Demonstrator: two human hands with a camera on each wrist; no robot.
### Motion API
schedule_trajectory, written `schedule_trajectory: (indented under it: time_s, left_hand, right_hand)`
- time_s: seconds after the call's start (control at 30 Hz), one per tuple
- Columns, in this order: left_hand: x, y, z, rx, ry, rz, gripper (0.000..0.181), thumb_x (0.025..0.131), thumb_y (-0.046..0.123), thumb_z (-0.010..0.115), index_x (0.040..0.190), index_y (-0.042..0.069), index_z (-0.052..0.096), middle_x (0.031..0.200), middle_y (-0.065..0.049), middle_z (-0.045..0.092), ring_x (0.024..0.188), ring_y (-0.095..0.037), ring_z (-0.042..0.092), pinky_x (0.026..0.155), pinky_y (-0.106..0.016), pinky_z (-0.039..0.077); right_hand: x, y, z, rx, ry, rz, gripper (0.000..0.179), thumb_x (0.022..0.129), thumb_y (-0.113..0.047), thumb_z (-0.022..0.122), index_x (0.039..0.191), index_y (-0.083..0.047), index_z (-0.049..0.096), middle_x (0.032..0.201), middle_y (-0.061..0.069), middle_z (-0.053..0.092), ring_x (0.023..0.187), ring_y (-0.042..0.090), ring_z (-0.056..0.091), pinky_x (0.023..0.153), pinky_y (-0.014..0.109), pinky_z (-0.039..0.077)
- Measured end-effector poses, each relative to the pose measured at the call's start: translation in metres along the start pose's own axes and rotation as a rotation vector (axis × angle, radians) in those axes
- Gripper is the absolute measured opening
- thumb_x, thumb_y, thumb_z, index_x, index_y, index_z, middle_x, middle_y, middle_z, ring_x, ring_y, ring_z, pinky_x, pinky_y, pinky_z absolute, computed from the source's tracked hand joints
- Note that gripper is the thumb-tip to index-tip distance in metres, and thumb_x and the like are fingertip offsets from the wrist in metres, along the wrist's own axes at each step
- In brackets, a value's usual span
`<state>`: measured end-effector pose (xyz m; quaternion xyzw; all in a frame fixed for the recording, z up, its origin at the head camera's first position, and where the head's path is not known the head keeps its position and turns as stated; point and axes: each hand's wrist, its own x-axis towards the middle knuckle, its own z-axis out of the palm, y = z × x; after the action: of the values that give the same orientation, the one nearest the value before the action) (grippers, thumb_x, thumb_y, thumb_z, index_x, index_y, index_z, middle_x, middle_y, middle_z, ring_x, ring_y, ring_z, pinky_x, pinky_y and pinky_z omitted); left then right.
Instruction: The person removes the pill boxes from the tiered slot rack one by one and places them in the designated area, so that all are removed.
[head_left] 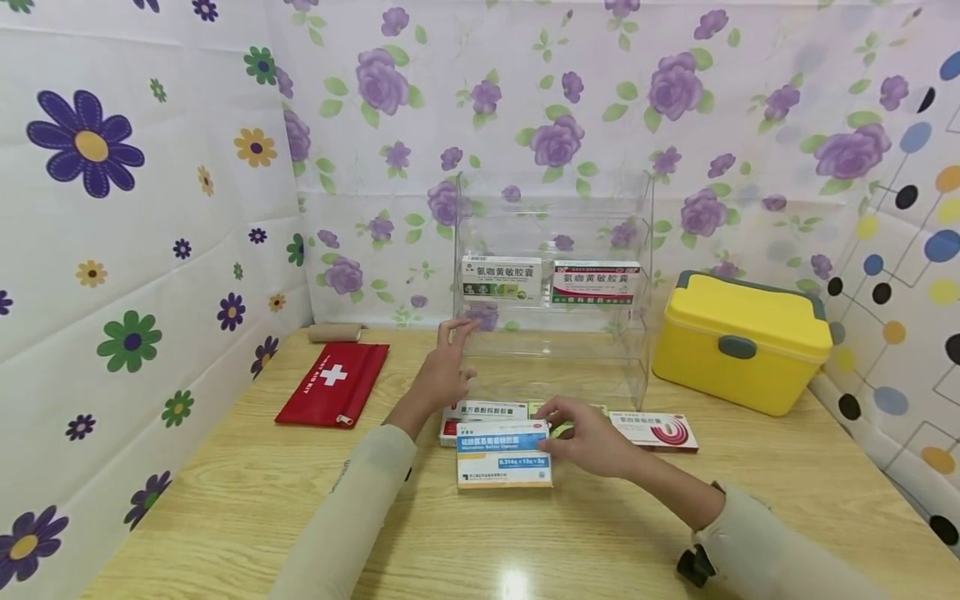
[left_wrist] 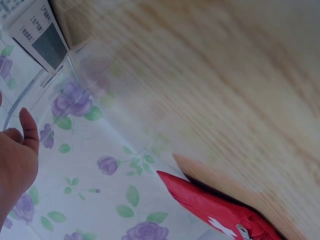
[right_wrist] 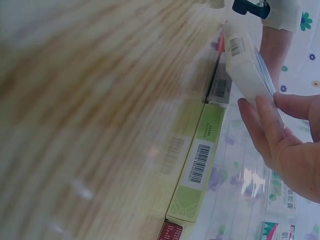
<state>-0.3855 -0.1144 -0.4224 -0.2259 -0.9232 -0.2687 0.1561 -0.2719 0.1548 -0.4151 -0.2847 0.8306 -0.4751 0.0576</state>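
Observation:
My right hand [head_left: 592, 437] pinches a white and blue capsule box [head_left: 504, 457] by its right end, thumb on one face and fingers on the other. In the right wrist view the box [right_wrist: 245, 62] is tilted. At the left edge of a clear tiered display rack [head_left: 555, 343], my left hand [head_left: 441, 375] grips the side, its thumb and fingers about the clear edge. One rack tier bears a white and green medicine box [head_left: 501, 279] and a white and red one [head_left: 596, 283]. Several boxes lie before the rack, including a green box [right_wrist: 197, 162], partly hidden in the head view.
A white medicine box with pink rings [head_left: 654, 431] lies at the rack's front right. To the right stands a yellow lidded case [head_left: 738, 350]. A red first aid pouch [head_left: 333, 385] and a beige roll [head_left: 335, 332] lie left on the wooden table [head_left: 225, 517]. Flowered cloth hangs behind.

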Motion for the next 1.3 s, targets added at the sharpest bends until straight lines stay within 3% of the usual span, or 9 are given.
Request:
schedule_trajectory:
  time_s: [0.33, 1.03, 1.3]
  left_hand:
    - [0.001, 0.002, 0.0, 0.006, -0.004, -0.031, 0.09, 0.087, 0.002, 0.073, 0.155, 0.029, 0.02, 0.153, 0.0, 0.015, 0.052, -0.015, 0.043, 0.046, -0.025, 0.039]
    - [-0.001, 0.004, 0.001, 0.012, -0.019, -0.046, 0.09, 0.088, 0.004, 0.073, 0.155, 0.031, 0.019, 0.153, 0.001, 0.014, 0.056, -0.017, 0.047, 0.05, -0.026, 0.043]
    - [0.0, 0.003, 0.001, 0.015, -0.011, -0.039, 0.092, 0.087, 0.003, 0.073, 0.155, 0.034, 0.018, 0.153, 0.001, 0.014, 0.056, -0.018, 0.047, 0.05, -0.027, 0.043]
  right_hand:
    - [0.004, -0.002, 0.005, 0.093, -0.098, 0.119, 0.039, 0.091, -0.011, 0.073, 0.123, 0.002, 0.057, 0.097, 0.015, 0.062, 0.075, 0.028, 0.07, 0.067, 0.046, 0.059]
    - [0.01, 0.008, 0.021, -0.02, -0.124, 0.161, 0.033, 0.088, -0.017, 0.076, 0.115, -0.004, 0.064, 0.091, 0.009, 0.067, 0.069, 0.021, 0.069, 0.06, 0.033, 0.057]
    - [0.014, 0.005, 0.023, 0.013, -0.15, 0.188, 0.034, 0.088, -0.013, 0.076, 0.116, -0.001, 0.062, 0.089, 0.01, 0.068, 0.067, 0.024, 0.07, 0.06, 0.035, 0.058]
